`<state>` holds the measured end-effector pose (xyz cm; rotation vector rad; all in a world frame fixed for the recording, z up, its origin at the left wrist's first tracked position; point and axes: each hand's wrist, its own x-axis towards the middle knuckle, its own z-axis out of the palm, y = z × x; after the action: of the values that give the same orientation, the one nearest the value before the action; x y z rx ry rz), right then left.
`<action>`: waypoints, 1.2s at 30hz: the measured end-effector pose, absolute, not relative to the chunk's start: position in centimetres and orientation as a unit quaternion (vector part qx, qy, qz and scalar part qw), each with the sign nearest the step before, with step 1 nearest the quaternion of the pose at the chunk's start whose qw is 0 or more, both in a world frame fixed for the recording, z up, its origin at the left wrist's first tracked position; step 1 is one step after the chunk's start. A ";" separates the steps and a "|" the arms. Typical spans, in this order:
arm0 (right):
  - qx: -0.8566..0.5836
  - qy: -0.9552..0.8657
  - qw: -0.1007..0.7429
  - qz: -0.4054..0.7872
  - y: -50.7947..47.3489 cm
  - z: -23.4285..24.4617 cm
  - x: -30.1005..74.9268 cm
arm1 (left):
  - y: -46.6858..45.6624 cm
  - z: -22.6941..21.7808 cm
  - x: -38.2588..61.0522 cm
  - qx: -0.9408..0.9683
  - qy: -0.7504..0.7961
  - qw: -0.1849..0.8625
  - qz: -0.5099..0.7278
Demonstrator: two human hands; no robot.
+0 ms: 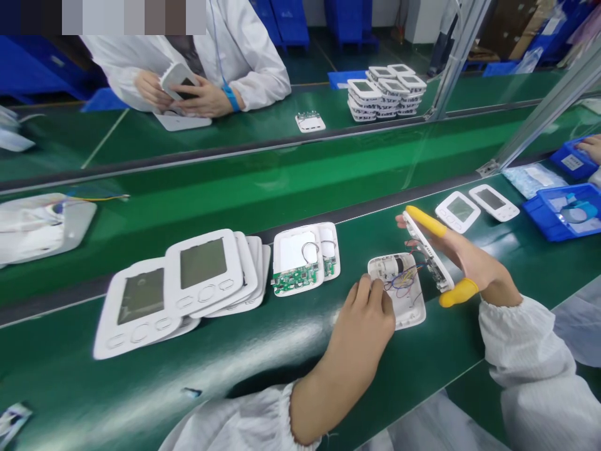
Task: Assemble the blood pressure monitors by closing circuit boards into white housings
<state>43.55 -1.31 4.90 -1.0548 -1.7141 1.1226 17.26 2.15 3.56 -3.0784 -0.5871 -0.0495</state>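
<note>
My left hand (364,316) rests with fingers curled on the near edge of an open white rear shell (404,307) that lies on the green mat, with a motor and coloured wires inside. My right hand (462,257), with yellow finger cots on thumb and forefinger, holds the white front cover (428,250) tilted up on edge, its circuit board facing the shell. Red and blue wires (404,279) run from shell to cover.
Several white display covers (188,282) lie stacked at left, open units with green boards (305,260) beside them. Two finished units (476,207) and blue trays (563,210) sit at right. Across the belt, another person's hands hold a unit (181,81); stacked units (387,91) stand beyond.
</note>
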 end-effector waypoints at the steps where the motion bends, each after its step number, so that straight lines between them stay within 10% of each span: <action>1: -0.420 -0.678 0.406 0.446 -1.3 4.9 43.6 | 2.3 3.7 17.3 -0.983 -0.184 -0.004 -0.010; 16: -0.512 -0.778 0.269 0.245 -2.1 6.0 42.4 | 4.2 -2.1 15.9 -0.901 -0.166 -0.274 -0.292; 36: -0.531 -0.803 0.217 0.160 -2.1 5.5 38.7 | 4.4 -2.1 16.6 -0.908 -0.127 -0.142 -0.373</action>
<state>38.69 -2.09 5.55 -1.4704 -2.2253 0.4435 16.56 4.37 -2.14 -3.1434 -0.4410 -1.2904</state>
